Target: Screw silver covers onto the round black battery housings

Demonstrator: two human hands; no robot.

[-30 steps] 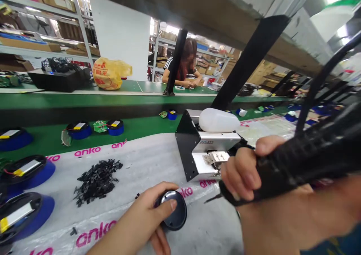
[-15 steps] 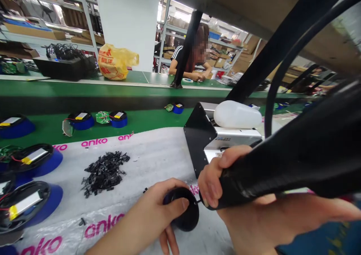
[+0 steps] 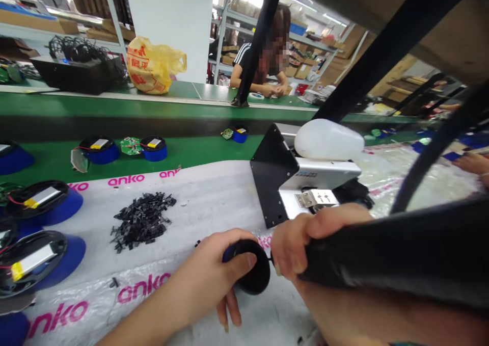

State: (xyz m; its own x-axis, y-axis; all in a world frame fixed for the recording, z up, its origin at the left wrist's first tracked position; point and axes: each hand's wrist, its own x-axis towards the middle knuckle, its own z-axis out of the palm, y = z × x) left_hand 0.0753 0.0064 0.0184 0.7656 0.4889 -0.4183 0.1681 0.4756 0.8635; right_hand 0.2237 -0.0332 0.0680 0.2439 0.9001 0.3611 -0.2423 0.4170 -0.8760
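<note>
My left hand (image 3: 214,269) is closed round a small round housing (image 3: 260,272), black inside with a bit of blue at its edge. My thumb presses on its black inner face, which is turned to the right. My right hand (image 3: 292,244) grips a thick black electric screwdriver (image 3: 385,257), lying almost level. Its thin tip meets the housing's right rim; my fingers partly hide where they touch. To the left of my hands lies a pile of small black plastic pieces (image 3: 143,221) on the white foam sheet (image 3: 214,198).
Blue round units (image 3: 46,259) with batteries on top stand at left; more sit along the green belt (image 3: 198,150). A silver-and-black machine (image 3: 273,178) carries a white plastic bottle (image 3: 328,139). Behind are a yellow bag (image 3: 153,65) and a seated person (image 3: 244,73). Another person's hand (image 3: 471,162) shows at right.
The view has tipped so the scene sits slightly higher. The screwdriver's rear end has swung lower, uncovering more of the machine and bench at right. Both hands keep their grips.
</note>
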